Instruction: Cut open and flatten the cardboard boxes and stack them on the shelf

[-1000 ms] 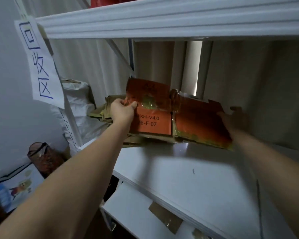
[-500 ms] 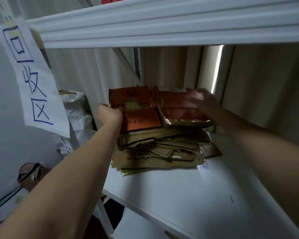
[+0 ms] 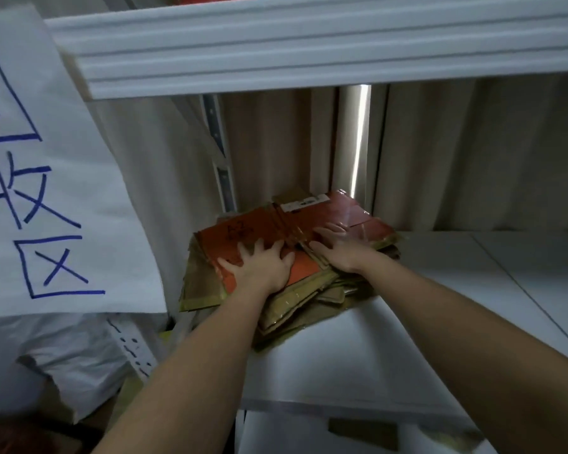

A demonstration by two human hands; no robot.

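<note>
- Flattened orange cardboard box [image 3: 259, 235] lies on top of a pile of flat brown cardboard [image 3: 295, 306] on the white shelf [image 3: 358, 355].
- Left hand [image 3: 259, 267] presses down on it, fingers [image 3: 256, 247] spread wide and flat.
- Right hand [image 3: 345, 249] presses beside it, fingers straight, gripping nothing.
- White paper sign with blue writing [image 3: 46, 191] hangs at the left.

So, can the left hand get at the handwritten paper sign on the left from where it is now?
Probably yes. The left hand lies flat on the orange flattened box atop the cardboard stack, holding nothing. The paper sign hangs nearer the camera on the left, and nothing visible stands between them.
</note>
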